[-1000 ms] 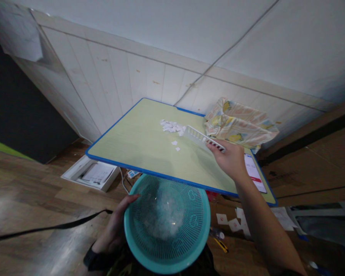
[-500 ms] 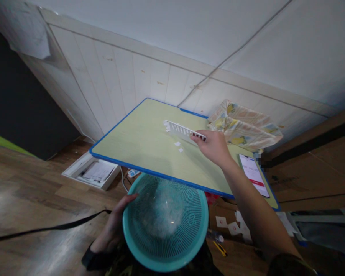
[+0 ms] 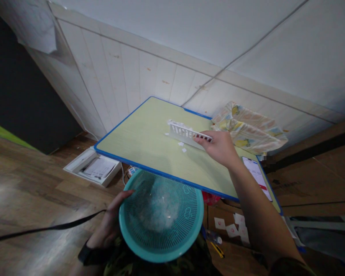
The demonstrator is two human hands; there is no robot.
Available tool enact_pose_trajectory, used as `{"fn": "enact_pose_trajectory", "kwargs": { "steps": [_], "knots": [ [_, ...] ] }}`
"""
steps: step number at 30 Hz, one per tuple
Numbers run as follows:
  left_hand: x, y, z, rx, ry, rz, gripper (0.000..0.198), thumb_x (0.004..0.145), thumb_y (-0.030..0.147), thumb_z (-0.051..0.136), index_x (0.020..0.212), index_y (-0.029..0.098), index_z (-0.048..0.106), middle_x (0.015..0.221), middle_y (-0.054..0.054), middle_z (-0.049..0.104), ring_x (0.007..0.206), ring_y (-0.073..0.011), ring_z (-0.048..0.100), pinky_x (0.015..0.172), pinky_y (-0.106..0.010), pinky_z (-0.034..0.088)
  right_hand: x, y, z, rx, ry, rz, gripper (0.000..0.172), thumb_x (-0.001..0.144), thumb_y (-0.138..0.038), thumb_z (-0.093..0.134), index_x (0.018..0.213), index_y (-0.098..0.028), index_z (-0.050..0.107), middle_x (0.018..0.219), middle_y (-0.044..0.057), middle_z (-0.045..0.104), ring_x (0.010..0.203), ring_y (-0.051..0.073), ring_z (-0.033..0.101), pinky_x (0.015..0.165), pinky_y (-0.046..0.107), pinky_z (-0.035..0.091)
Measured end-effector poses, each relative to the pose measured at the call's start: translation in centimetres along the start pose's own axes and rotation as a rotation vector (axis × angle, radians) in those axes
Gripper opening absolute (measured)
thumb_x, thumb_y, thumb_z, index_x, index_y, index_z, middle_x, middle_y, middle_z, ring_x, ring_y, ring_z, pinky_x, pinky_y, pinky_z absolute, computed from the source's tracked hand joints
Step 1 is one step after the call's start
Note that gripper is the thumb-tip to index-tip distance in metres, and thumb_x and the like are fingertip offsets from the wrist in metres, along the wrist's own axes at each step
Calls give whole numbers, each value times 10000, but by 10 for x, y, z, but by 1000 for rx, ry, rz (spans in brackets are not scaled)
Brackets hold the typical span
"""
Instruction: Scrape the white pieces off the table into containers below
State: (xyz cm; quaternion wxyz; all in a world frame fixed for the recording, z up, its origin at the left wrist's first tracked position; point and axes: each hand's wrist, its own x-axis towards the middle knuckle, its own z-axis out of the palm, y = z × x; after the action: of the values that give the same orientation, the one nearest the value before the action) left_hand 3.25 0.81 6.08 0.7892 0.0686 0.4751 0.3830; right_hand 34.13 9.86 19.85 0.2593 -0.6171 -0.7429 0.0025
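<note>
My right hand [image 3: 220, 147] grips the right end of a white slotted plastic panel [image 3: 184, 134], which stands on its long edge on the light green table. Small white scraps [image 3: 184, 150] lie in front of the panel, and others show along its far side and left end. With its thumb over the rim, my left hand [image 3: 116, 211] holds the left side of a teal plastic colander [image 3: 186, 241]. Inside the colander sits a clear, whitish heap [image 3: 158, 207] whose kind I cannot make out. The colander is just below the table's front edge.
The table [image 3: 132, 134] has a blue rim. At its right lie a phone [image 3: 255, 176] and a patterned cloth-covered box [image 3: 247, 132]. A white open box [image 3: 94, 168] is on the floor at left. Lower right are white cards [image 3: 232, 230], a bottle [image 3: 215, 237] and a yellow cutter [image 3: 217, 250].
The panel has shifted slightly over the table, with more scraps now showing behind it. The colander and my left hand have moved a little left in the view; both grips stay the same.
</note>
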Motion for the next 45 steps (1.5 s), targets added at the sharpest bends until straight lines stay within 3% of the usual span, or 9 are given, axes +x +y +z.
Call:
{"fn": "enact_pose_trajectory", "kwargs": {
  "steps": [13,22,26,32,38,45],
  "knots": [
    [-3,1,2,60,4,27,112,788,166,690,898,147,708,727,-73,788,648,-231,733,664,-321,592,6,-3,-6,22,-2,-19,256,858,-375,607,886,-184,776,752,40,733,624,163,617,567,263,359],
    [1,0,-2,35,28,15,215,799,207,670,957,75,734,805,-147,792,683,-284,742,661,-371,597,36,-16,3,-54,-99,-107,256,883,-340,565,839,-179,760,628,23,655,577,144,548,557,271,292],
    [0,1,-4,45,48,36,176,809,196,666,912,70,733,786,-145,790,652,-269,736,652,-362,597,44,-17,3,-111,-53,-103,244,878,-326,566,861,-180,761,639,30,657,571,150,547,557,278,285],
    [0,6,-6,51,37,54,115,822,171,643,865,102,726,736,-116,784,629,-256,733,640,-350,597,25,-15,-5,-151,-50,-42,269,875,-367,572,843,-180,761,647,44,674,590,172,580,553,278,301],
    [1,8,-7,30,100,83,104,820,128,637,784,101,730,679,-96,769,566,-220,711,591,-313,590,3,-18,-12,-61,-78,-28,277,869,-383,588,840,-171,764,690,44,707,562,155,586,539,270,321],
    [2,8,-9,10,95,55,128,813,167,651,860,82,736,749,-130,785,624,-250,736,631,-330,603,8,-17,-6,-67,-43,-19,261,871,-368,591,837,-168,754,704,51,706,607,165,609,563,260,332]
  ]
}}
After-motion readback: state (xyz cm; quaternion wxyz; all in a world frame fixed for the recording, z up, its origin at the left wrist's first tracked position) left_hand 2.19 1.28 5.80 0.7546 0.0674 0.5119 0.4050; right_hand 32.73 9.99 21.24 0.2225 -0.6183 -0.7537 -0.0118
